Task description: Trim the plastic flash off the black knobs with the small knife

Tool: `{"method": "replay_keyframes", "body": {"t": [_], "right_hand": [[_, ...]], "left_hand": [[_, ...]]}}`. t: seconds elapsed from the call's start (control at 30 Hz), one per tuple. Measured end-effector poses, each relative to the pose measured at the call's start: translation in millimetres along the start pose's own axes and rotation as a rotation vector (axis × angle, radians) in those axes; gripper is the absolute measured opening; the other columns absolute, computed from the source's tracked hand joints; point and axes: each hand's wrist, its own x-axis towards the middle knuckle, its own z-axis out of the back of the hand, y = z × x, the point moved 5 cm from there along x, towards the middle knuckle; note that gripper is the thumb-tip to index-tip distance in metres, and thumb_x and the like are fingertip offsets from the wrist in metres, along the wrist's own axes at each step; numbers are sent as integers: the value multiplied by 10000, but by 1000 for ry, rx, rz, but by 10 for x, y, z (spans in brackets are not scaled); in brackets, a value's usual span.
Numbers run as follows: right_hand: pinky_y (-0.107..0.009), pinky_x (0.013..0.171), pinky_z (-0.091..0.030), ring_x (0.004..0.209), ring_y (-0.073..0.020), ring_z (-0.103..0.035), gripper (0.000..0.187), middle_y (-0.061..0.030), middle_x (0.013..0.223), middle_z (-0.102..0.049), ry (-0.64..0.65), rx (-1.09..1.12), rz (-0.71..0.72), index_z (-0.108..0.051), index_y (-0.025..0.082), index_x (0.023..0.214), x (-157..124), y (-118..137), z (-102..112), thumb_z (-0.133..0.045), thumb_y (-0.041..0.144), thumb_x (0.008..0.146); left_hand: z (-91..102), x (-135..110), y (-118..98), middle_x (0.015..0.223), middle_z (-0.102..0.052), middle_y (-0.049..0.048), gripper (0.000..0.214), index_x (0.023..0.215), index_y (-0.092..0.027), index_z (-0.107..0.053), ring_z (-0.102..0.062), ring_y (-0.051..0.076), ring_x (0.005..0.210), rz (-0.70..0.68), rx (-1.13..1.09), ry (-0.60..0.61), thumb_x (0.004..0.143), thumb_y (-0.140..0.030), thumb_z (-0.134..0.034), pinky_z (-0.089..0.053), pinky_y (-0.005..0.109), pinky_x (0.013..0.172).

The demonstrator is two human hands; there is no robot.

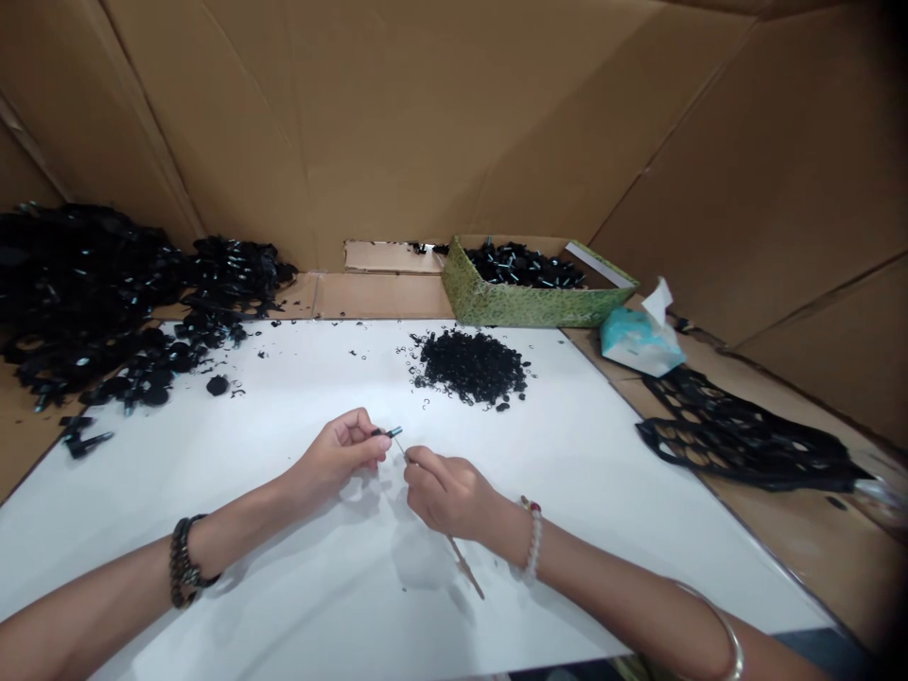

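My left hand (346,446) is closed, pinching a small black part with a shiny metal stud (395,431) between thumb and fingers. The stud points to the right, and the rest of the part is mostly hidden by the fingers. My right hand (448,492) is wrapped round a thin pick (466,567); its brownish handle sticks out below the palm. The pick's fine tip rises beside the stud, and whether they touch I cannot tell. Beyond both hands lies a heap of tiny black rings and scraps (472,367) on the white board (298,586).
A big pile of black studded parts (85,274) covers the left back, spilling onto the board. At the back, a green box (532,307) holds similar parts. A tissue pack (642,340) and perforated black sheets (752,435) lie right. Cardboard walls (426,113) enclose the area.
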Motion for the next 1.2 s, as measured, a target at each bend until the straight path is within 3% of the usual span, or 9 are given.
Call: {"method": "replay_keyframes", "body": {"t": [0.9,1.2], "right_hand": [[-213,394,-322,479,-89,-413,154,-24,743,-539,-1,50,-26,-426,159,887,-3,-17,4,-371,46,799],[-200,399,-309,467,-81,-379,159,-11,723,-523,8,72,-38,-424,171,854,19,-23,12,-359,39,791]], "left_hand": [[-30,-36,-45,694,-581,-27,321,684,-175,-436,-522,74,604,-7,21,-28,661,-270,-741,-388,187,557],[-33,-25,-57,721,-557,-22,313,705,-169,-439,-490,61,614,-65,35,-41,663,-225,-745,-370,172,546]]}}
